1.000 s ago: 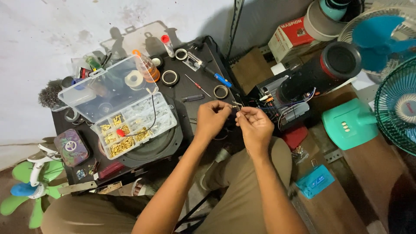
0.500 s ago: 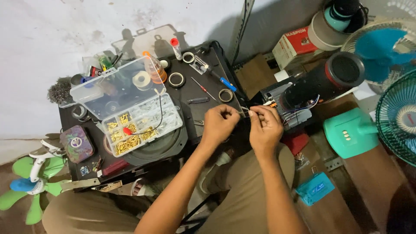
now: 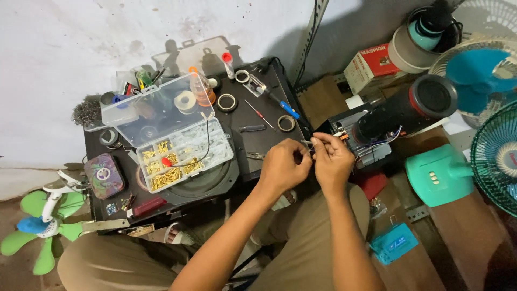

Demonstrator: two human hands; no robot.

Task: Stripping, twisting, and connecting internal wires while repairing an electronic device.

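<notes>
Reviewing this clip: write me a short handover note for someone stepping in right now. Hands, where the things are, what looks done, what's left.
Left hand and right hand are pressed together, fingertips pinching thin wires at the front of the opened grey device; what exactly the fingers grip is too small to tell.
The black cylinder lies on that device.
The open clear parts box with brass terminals sits on the black table, a blue-handled screwdriver behind it.
Done: device opened, wires exposed.
Left: the wire joint looks unfinished; nothing is closed up.
</notes>
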